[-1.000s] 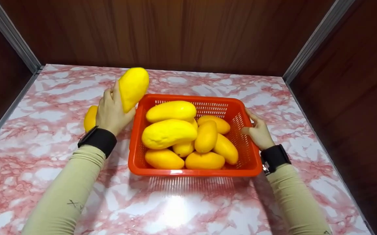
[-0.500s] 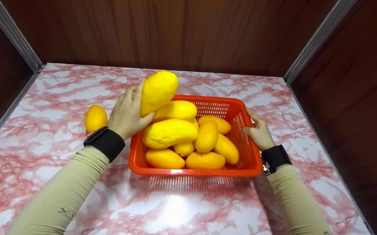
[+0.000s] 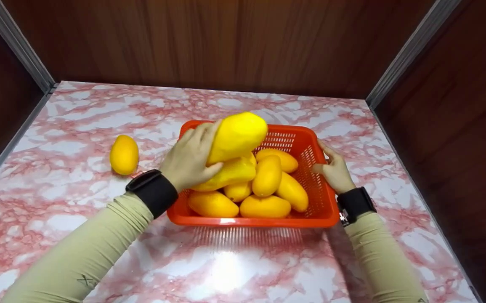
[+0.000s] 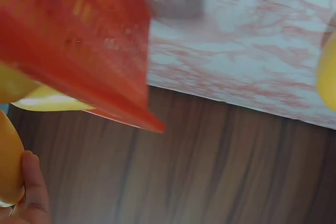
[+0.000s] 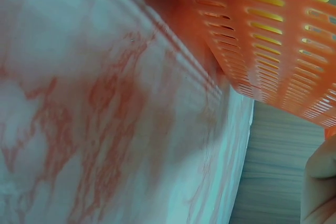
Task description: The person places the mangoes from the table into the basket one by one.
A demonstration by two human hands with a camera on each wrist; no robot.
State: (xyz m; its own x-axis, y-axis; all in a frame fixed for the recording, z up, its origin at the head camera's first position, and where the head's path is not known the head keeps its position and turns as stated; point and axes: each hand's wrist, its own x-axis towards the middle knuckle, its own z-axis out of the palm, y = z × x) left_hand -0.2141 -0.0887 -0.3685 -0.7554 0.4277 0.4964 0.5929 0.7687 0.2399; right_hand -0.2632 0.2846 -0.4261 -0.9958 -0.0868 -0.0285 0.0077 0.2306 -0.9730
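My left hand (image 3: 192,155) grips a large yellow mango (image 3: 240,134) above the left part of a red plastic basket (image 3: 251,222). In the left wrist view, a finger (image 4: 34,182) lies along the side of that mango (image 4: 8,161). Beneath it, a large wrinkled yellow mango (image 3: 226,174) is partly covered by the hand. Several smaller orange-yellow mangoes, one of them on top (image 3: 266,176), fill the middle and front of the basket. My right hand (image 3: 336,170) holds the basket's right rim, thumb inside and fingers outside.
One orange-yellow mango (image 3: 124,155) lies on the pink-and-white marbled table (image 3: 78,176), left of the basket. A dark wood-grain panel (image 3: 226,42) stands behind the table, with another panel (image 3: 457,139) at the right side.
My left hand has carried the large mango rightward from beside the basket to over it, then lower. The lone mango at left came fully into sight. My right hand stays at the rim.
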